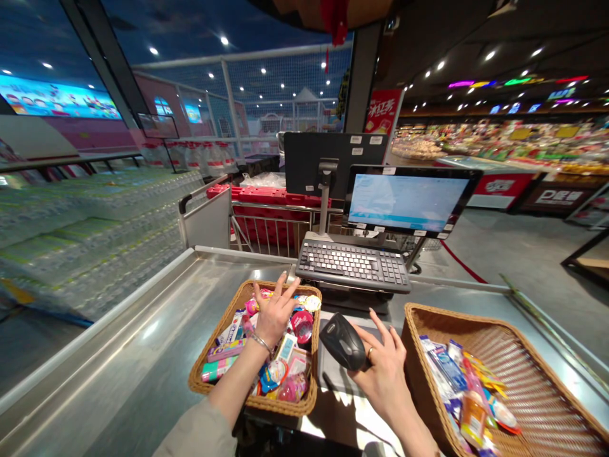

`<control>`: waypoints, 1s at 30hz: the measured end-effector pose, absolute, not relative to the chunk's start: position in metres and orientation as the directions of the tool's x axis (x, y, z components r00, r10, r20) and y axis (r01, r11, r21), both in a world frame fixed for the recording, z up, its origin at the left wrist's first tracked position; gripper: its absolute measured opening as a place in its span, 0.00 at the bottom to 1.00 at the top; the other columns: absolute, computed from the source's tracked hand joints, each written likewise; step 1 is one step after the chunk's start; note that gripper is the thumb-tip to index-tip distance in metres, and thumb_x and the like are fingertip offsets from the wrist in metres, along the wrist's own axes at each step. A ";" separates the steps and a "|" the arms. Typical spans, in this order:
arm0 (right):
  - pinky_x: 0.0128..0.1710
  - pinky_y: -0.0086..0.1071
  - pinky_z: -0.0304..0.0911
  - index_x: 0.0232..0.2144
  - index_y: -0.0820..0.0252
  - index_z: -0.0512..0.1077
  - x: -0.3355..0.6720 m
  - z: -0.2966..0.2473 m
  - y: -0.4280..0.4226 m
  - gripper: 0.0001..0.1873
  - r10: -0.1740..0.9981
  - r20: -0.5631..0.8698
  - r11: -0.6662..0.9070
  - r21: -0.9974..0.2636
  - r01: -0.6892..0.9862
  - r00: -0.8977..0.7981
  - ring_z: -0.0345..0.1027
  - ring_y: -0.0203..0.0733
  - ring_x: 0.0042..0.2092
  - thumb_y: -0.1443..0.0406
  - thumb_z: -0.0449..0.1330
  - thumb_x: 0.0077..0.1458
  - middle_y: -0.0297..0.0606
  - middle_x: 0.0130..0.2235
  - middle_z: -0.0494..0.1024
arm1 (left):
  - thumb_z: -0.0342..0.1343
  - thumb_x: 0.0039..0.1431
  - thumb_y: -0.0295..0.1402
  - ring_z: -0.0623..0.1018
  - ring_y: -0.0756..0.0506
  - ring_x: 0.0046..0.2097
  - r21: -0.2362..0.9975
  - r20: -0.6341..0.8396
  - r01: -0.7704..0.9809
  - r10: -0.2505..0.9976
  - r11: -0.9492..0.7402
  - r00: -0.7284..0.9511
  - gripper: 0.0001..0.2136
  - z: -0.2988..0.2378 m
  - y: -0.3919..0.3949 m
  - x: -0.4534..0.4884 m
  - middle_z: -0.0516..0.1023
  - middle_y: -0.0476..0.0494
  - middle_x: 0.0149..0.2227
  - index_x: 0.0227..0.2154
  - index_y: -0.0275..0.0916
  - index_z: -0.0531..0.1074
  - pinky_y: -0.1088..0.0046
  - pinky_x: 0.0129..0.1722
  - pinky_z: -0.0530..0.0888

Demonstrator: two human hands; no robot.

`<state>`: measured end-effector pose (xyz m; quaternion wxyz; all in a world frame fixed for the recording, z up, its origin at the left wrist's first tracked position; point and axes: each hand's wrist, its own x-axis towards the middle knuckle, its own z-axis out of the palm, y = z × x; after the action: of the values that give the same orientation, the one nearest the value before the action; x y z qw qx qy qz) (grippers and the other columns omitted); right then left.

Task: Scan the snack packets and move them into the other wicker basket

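woven wicker forms the left basket (200,374), which stands on the steel bench (128,374) just in front of the keyboard (354,261) and to its left. it is heaped with small packets (290,374): glossy film wrappers, round tubs and flat cartons in pink, blue and yellow. the left hand (273,314) hangs over the heap with its fingers spread wide, holding nothing; whether it touches the top packets cannot be told. the right hand (383,374), in front of the keyboard and slightly to its right, holds a black barcode scanner (343,341), a smooth, rounded plastic shell. further right of the keyboard stands the right basket (533,355), of the same ribbed weave, with slim tubes and sachets (464,387) lying along its near left side.

the wrappers look slick and loosely piled, so a spread hand raking through them could push packets over the low rim onto the bench. the shiny film may throw glare back at the scanner and spoil a read. the fingers round the scanner look half extended, so the hard shell could slip and knock the bench.
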<state>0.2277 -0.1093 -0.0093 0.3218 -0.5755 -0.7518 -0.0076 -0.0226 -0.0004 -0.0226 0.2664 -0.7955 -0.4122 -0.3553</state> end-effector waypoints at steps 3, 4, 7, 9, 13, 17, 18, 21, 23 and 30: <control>0.61 0.60 0.43 0.37 0.49 0.77 0.228 -0.010 -0.109 0.13 0.854 0.501 0.344 -0.346 0.873 -0.138 0.51 0.57 0.66 0.66 0.59 0.46 0.31 0.52 0.77 | 0.49 0.67 0.33 0.62 0.38 0.66 -0.127 0.782 0.850 0.476 -0.511 0.403 0.11 -0.023 -0.001 -0.022 0.74 0.48 0.57 0.30 0.44 0.74 0.34 0.62 0.30; 0.61 0.60 0.43 0.36 0.49 0.77 0.228 -0.010 -0.109 0.13 0.852 0.504 0.345 -0.342 0.874 -0.139 0.50 0.57 0.66 0.66 0.59 0.47 0.31 0.52 0.77 | 0.49 0.67 0.32 0.62 0.38 0.66 -0.125 0.779 0.852 0.482 -0.508 0.402 0.11 -0.023 -0.001 -0.022 0.74 0.48 0.57 0.30 0.44 0.74 0.34 0.62 0.30; 0.61 0.60 0.43 0.34 0.49 0.77 0.228 -0.010 -0.109 0.11 0.849 0.511 0.340 -0.331 0.880 -0.136 0.47 0.57 0.67 0.66 0.59 0.47 0.30 0.54 0.76 | 0.49 0.67 0.32 0.63 0.38 0.65 -0.119 0.772 0.856 0.496 -0.502 0.398 0.11 -0.022 -0.002 -0.022 0.74 0.48 0.57 0.31 0.44 0.74 0.33 0.62 0.30; 0.61 0.60 0.43 0.34 0.49 0.77 0.228 -0.009 -0.109 0.12 0.848 0.516 0.329 -0.330 0.885 -0.123 0.46 0.58 0.67 0.67 0.59 0.46 0.30 0.55 0.75 | 0.49 0.67 0.32 0.63 0.38 0.65 -0.111 0.773 0.859 0.500 -0.499 0.390 0.11 -0.022 -0.002 -0.021 0.74 0.48 0.57 0.31 0.44 0.74 0.33 0.62 0.30; 0.60 0.60 0.45 0.34 0.51 0.77 0.228 -0.007 -0.108 0.12 0.842 0.531 0.318 -0.341 0.885 -0.098 0.48 0.58 0.67 0.67 0.58 0.45 0.31 0.56 0.74 | 0.48 0.67 0.33 0.64 0.38 0.64 -0.082 0.776 0.879 0.523 -0.470 0.353 0.11 -0.021 -0.002 -0.019 0.74 0.45 0.56 0.31 0.43 0.74 0.35 0.62 0.29; 0.60 0.60 0.46 0.34 0.51 0.77 0.228 -0.007 -0.107 0.13 0.831 0.550 0.324 -0.346 0.881 -0.089 0.49 0.57 0.67 0.68 0.58 0.45 0.31 0.55 0.75 | 0.50 0.66 0.32 0.65 0.36 0.64 -0.055 0.772 0.897 0.552 -0.438 0.316 0.08 -0.024 -0.001 -0.019 0.79 0.45 0.52 0.33 0.43 0.74 0.35 0.62 0.30; 0.60 0.60 0.46 0.34 0.51 0.76 0.228 -0.007 -0.106 0.13 0.828 0.554 0.325 -0.348 0.879 -0.087 0.49 0.57 0.67 0.68 0.58 0.45 0.32 0.55 0.75 | 0.50 0.66 0.31 0.66 0.36 0.63 -0.053 0.769 0.896 0.554 -0.442 0.318 0.08 -0.025 -0.001 -0.019 0.81 0.46 0.48 0.36 0.43 0.74 0.34 0.62 0.30; 0.60 0.60 0.46 0.34 0.52 0.76 0.228 -0.007 -0.106 0.13 0.828 0.554 0.325 -0.354 0.877 -0.083 0.49 0.57 0.67 0.67 0.58 0.45 0.33 0.55 0.75 | 0.48 0.66 0.27 0.68 0.38 0.62 -0.039 0.762 0.885 0.560 -0.463 0.327 0.10 -0.028 -0.001 -0.019 0.84 0.48 0.37 0.43 0.42 0.74 0.35 0.63 0.30; 0.60 0.60 0.46 0.34 0.52 0.76 0.229 -0.007 -0.106 0.13 0.832 0.549 0.322 -0.357 0.877 -0.081 0.48 0.57 0.67 0.67 0.58 0.45 0.34 0.55 0.74 | 0.48 0.67 0.26 0.69 0.39 0.61 -0.036 0.765 0.881 0.554 -0.471 0.327 0.11 -0.028 -0.001 -0.018 0.84 0.48 0.35 0.45 0.42 0.73 0.37 0.63 0.30; 0.60 0.61 0.46 0.37 0.52 0.76 0.231 -0.007 -0.105 0.15 0.832 0.550 0.319 -0.364 0.875 -0.074 0.47 0.59 0.67 0.67 0.58 0.45 0.34 0.56 0.73 | 0.46 0.67 0.26 0.68 0.38 0.61 -0.068 0.811 0.874 0.483 -0.481 0.329 0.13 -0.027 0.000 -0.013 0.84 0.45 0.39 0.46 0.42 0.74 0.39 0.64 0.29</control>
<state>0.2310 -0.1054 -0.0073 0.3510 -0.5829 -0.7322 -0.0305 -0.0134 -0.0005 -0.0266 0.2584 -0.7730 -0.4389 -0.3781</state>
